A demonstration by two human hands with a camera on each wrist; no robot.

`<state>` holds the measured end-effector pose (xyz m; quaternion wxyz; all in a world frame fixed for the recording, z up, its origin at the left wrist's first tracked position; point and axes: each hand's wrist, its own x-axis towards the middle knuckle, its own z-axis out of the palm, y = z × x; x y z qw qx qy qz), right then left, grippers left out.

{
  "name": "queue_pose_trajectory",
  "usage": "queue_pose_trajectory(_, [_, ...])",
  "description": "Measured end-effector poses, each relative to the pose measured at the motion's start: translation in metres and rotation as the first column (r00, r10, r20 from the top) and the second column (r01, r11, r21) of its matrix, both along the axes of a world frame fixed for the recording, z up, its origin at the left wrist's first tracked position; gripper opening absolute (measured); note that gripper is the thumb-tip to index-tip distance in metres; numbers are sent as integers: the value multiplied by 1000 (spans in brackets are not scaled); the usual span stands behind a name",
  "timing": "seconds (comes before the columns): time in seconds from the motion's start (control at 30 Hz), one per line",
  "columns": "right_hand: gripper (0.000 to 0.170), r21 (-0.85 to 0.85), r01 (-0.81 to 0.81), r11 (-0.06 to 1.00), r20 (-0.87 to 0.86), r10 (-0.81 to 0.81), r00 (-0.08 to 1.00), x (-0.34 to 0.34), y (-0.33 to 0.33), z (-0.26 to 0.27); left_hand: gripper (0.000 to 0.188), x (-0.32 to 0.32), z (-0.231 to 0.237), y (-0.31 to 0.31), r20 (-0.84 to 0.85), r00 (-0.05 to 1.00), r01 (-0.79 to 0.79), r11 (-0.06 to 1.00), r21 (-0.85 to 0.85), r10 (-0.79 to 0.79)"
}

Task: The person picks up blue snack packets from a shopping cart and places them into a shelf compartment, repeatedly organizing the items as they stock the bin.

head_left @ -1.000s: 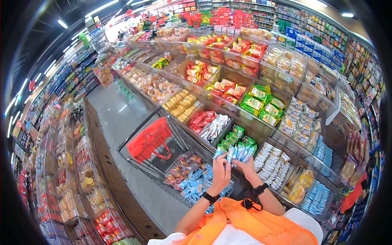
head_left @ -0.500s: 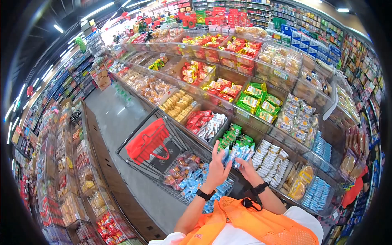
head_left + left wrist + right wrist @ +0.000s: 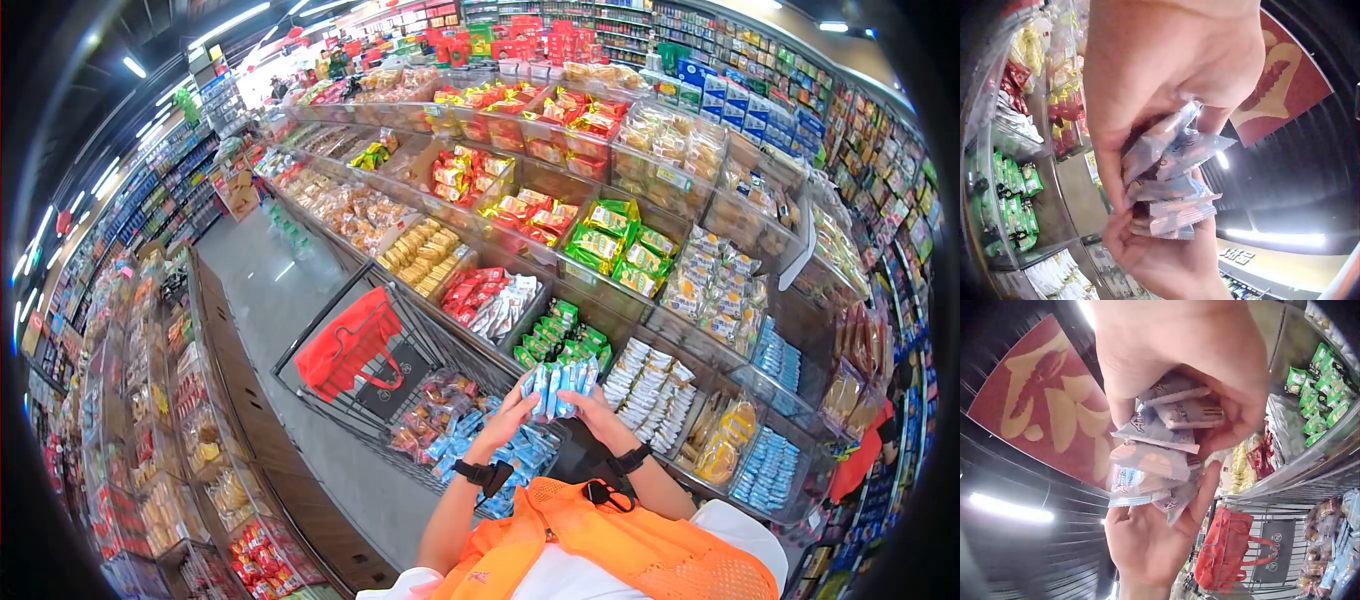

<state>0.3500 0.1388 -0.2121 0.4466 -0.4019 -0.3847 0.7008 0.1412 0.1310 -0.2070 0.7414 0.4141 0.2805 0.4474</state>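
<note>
while the left hand [image 3: 507,420] and the right hand [image 3: 600,416] hold 1 bunch of blue wrapped snack packets [image 3: 558,388] between them, fingers curled about its 2 sides, the packets sit upright in a row, above the near edge of the display bins. just beyond them lie green snack packets [image 3: 553,332], with white snack packets [image 3: 650,392] to the right. left of the hands, a black shopping cart [image 3: 397,398] carries a red bag [image 3: 345,345], brownish packets [image 3: 425,410] and a blue packet heap [image 3: 505,450].

Shop indicated by packaged snacks [image 3: 619,238] heaped in clear bins [image 3: 592,277], stocked shelves [image 3: 790,68], shopping cart [image 3: 378,400] stationed in aisle [image 3: 265,300].
</note>
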Motion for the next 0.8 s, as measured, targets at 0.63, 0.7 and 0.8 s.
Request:
queue_pose_trajectory(0.63, [64,287,-134,949,401,8,916,4,-2,15,67,13,-16,-10,-38,951,-307,952,8,307])
queue_pose_trajectory(0.7, [70,327,-202,923,478,23,878,6,-3,23,53,8,-21,-10,18,975,-218,973,-82,220])
queue_pose_trajectory(0.8, [82,364,-287,886,604,10,797,12,-11,39,38,5,-23,-13,21,994,-103,985,-139,107])
